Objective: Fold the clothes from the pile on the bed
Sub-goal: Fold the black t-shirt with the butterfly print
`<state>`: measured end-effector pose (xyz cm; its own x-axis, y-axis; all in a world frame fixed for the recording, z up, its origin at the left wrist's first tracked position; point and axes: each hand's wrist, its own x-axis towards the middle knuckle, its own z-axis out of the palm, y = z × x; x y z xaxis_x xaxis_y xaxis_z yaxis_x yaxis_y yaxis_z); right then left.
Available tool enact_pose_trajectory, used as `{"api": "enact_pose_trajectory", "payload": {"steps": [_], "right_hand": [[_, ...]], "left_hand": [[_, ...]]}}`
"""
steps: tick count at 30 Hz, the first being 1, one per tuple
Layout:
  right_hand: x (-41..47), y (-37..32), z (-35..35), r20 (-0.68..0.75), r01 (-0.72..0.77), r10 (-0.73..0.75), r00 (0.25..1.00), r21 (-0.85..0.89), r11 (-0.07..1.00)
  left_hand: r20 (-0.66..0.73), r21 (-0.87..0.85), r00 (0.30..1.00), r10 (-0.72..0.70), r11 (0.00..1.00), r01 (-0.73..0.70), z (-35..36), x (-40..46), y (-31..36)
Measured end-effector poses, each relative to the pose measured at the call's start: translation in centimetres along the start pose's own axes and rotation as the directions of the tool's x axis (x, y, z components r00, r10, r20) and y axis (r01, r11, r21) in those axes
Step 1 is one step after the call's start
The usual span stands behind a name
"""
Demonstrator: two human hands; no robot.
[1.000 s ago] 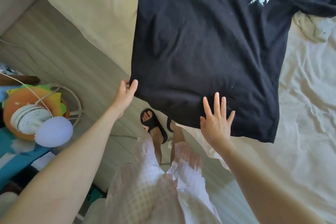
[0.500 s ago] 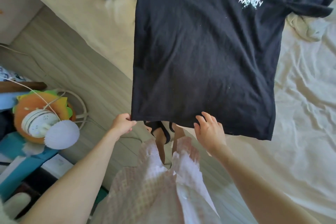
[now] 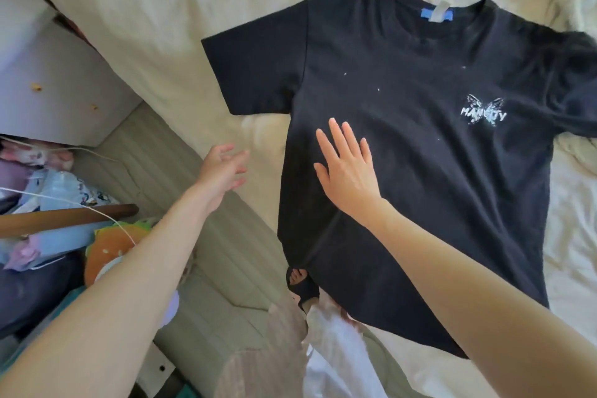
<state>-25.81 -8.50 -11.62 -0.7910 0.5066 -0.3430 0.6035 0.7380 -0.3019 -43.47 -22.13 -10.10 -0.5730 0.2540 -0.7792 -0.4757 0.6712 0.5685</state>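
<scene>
So the black t-shirt (image 3: 420, 155) is spread front-up on the bed (image 3: 145, 26), hem hanging off the near edge. The right hand (image 3: 347, 168) lies flat on it, fingers (image 3: 337, 136) straight and a bit spread, holding nothing — the butterfly logo (image 3: 483, 111) sits well off to the right of the fingertips, the neck label (image 3: 533, 11) far beyond them. The left hand (image 3: 223, 168) hovers just left of the shirt's side edge, loosely open, empty, above the bed's edge.

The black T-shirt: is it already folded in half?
No, the black T-shirt lies spread flat on the bed, sleeves out.
</scene>
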Motion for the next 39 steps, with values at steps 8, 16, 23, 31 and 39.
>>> {"api": "enact_pose_trajectory", "payload": {"steps": [8, 16, 23, 31, 39], "right_hand": [[8.9, -2.4, 0.7, 0.122, 0.141, -0.137, 0.983, -0.029, 0.99], [7.1, 0.1, -2.3, 0.179, -0.197, 0.094, 0.979, 0.731, 0.653], [4.0, 8.1, -6.6, 0.417, -0.36, 0.563, 0.714, 0.908, -0.216], [9.3, 12.4, -8.3, 0.056, -0.375, 0.624, 0.78, 0.839, 0.394], [20.9, 7.4, -9.9, 0.044, -0.195, 0.203, 0.978, 0.53, 0.825]], "left_hand": [[0.087, -0.628, 0.951, -0.296, 0.725, 0.283, 1.2, 6.3, 6.2], [-0.368, -0.42, 0.928, 0.064, 0.878, -0.227, 5.1, 2.5, 9.7], [0.137, 0.542, 0.574, 0.807, 0.425, -0.725, 15.1, -2.4, 8.9], [0.075, 0.728, 0.685, 0.725, 0.43, -0.534, 13.9, -0.2, 5.2], [-0.082, 0.178, 0.992, 0.1, 0.98, -0.084, 12.8, 3.5, 6.1]]}}
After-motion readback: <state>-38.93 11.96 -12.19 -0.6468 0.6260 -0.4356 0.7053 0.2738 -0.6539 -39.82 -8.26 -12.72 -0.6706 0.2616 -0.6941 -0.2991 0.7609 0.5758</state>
